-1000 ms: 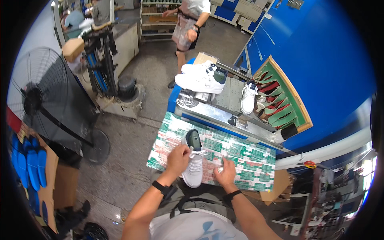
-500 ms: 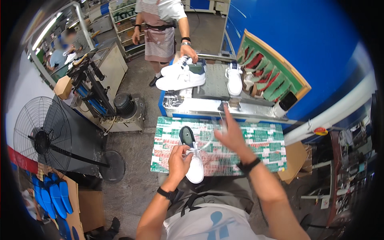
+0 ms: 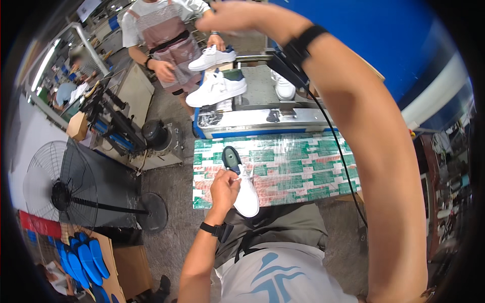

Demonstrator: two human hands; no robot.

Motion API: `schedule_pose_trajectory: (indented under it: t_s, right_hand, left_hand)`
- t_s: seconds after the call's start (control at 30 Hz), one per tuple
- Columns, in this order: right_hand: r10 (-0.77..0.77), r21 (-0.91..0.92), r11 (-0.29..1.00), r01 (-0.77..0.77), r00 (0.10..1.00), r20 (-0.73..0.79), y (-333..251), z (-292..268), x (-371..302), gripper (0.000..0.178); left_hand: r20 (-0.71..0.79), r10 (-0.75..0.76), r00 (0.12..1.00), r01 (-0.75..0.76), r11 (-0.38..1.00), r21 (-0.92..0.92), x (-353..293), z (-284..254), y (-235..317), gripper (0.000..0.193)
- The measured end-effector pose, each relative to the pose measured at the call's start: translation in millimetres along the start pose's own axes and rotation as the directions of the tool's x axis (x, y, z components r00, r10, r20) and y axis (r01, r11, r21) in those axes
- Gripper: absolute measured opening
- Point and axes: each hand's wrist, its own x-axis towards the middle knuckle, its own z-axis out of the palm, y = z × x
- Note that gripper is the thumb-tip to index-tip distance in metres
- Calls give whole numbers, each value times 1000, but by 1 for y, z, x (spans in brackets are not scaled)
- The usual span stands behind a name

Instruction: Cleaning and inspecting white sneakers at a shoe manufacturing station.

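A white low-top sneaker (image 3: 247,199) with a dark green heel and lining stands on the green-and-white patterned work surface, its toe toward me. My left hand (image 3: 224,188) is closed at its lace area, thumb and fingers pinched together by the opening. The lace ends are too small to make out. My right hand (image 3: 230,17) is raised high at the top of the view, well away from the shoe. Its fingers are blurred, so their grip is unclear. The right forearm crosses the right side of the picture, with a black wrist strap and cable on it.
Two more white sneakers (image 3: 217,88) rest at the far machine's left end; a co-worker's hand (image 3: 217,43) touches the rear one. Another white shoe (image 3: 284,86) sits on the conveyor. A fan (image 3: 60,196) stands left, above blue insoles (image 3: 83,260).
My right hand has swung from beside the sneaker up to the top of the view. My left hand stays at the shoe. The co-worker has shifted left, and the view has tilted slightly.
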Motion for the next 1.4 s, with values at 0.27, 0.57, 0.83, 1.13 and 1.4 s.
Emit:
schedule_pose_trajectory:
  t_s: [0.27,0.57,0.83,1.13,1.4]
  right_hand:
    - [98,94,981,-172,846,524,44,119,-177,65]
    - [134,179,896,-407,632,763,83,219,-291,55]
    - [99,298,780,-549,580,809,74,230,-314,53]
    - [96,592,705,-391,879,467,50,256,-316,53]
    - [-78,202,978,54,991,113,31,299,-342,83]
  left_hand:
    - [431,99,897,-60,993,-103,0,5,-32,30]
    - [361,103,927,134,806,-576,-24,-59,19,30]
    - [226,-227,947,305,426,-852,10,-85,-24,29]
    - [-39,-601,798,367,537,-759,31,-109,-78,84]
    - [222,-134,966,210,905,-371,65,-23,-42,85]
